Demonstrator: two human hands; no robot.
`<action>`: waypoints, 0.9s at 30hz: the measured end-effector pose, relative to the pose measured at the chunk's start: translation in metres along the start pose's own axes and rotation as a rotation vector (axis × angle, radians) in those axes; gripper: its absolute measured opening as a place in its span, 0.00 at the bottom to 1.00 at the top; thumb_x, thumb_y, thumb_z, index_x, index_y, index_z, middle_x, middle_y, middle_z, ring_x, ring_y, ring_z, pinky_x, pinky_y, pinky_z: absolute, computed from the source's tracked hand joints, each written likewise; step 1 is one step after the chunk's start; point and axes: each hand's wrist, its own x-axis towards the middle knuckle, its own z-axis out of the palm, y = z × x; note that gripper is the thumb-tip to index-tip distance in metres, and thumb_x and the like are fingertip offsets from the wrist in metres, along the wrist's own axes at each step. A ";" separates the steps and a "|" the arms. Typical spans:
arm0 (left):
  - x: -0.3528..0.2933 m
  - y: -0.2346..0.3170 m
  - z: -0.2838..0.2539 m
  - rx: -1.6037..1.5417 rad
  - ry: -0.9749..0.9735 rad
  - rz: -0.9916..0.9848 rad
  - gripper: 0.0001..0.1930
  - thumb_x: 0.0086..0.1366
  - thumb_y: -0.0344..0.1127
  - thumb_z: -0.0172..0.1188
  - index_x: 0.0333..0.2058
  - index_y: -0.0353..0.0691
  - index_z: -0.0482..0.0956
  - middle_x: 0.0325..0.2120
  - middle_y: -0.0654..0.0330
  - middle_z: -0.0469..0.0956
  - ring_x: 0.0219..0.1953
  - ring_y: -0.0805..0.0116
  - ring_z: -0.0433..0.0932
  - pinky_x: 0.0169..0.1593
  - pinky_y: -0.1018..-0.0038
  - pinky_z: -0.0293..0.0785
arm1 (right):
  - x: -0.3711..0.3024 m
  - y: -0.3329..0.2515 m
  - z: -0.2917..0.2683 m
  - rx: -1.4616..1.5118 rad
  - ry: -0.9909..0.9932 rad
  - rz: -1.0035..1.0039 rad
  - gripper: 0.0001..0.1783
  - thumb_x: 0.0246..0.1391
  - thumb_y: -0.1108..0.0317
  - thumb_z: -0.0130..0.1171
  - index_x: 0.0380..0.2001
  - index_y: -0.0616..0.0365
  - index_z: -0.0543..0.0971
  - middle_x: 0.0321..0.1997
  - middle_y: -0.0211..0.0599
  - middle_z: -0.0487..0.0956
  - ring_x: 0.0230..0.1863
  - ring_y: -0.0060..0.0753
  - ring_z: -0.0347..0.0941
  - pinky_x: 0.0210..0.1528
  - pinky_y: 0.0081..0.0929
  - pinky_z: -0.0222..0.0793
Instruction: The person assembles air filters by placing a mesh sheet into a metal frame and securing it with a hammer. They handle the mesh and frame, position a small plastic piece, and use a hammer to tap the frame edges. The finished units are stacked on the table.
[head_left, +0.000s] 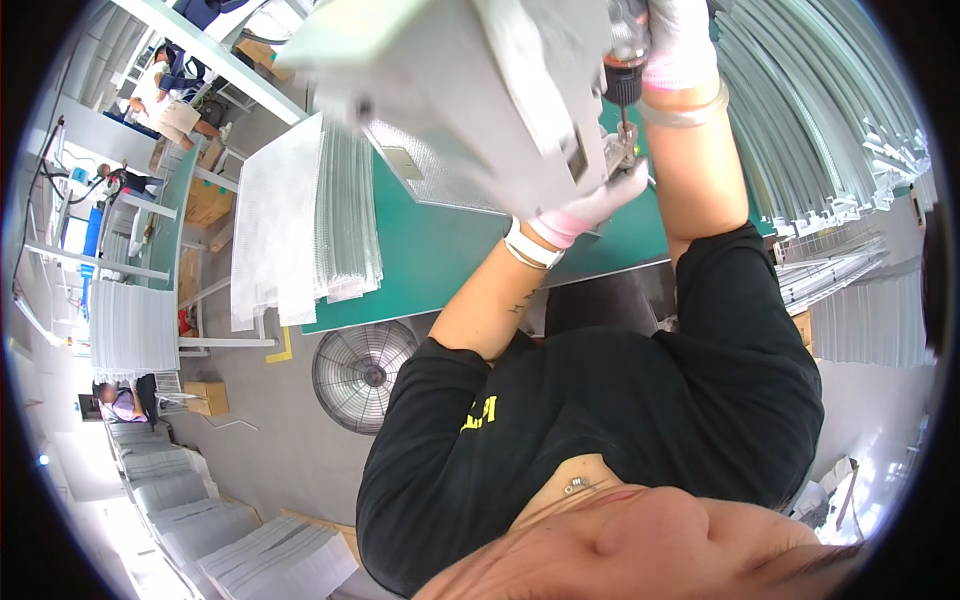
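Note:
My right hand [683, 45], in a white and pink glove, is closed round a power drill [626, 60] with a black and orange chuck. The drill's bit points down at a small metal fitting [622, 148]. My left hand [600, 205], gloved too and with a white band at its wrist, is closed at that fitting, just below the bit. A large light grey housing [440, 80] fills the upper middle and hides part of the work. Its near edge comes close to my left fingers, but whether they touch cannot be made out.
A green tabletop [430, 265] lies beneath, with stacked white mesh panels [310, 220] on its left. Many long pale strips [800, 110] stand at the right. A round floor fan [365, 378] stands below the table edge. Other people [165, 105] are farther off at the left.

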 end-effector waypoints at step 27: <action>-0.088 -0.038 -0.148 0.372 -0.554 -0.863 0.22 0.59 0.43 0.60 0.47 0.35 0.76 0.32 0.48 0.81 0.38 0.50 0.81 0.48 0.60 0.72 | 0.006 -0.020 0.004 -0.127 0.346 -0.185 0.22 0.63 0.59 0.56 0.54 0.63 0.73 0.27 0.27 0.74 0.25 0.14 0.69 0.25 0.11 0.65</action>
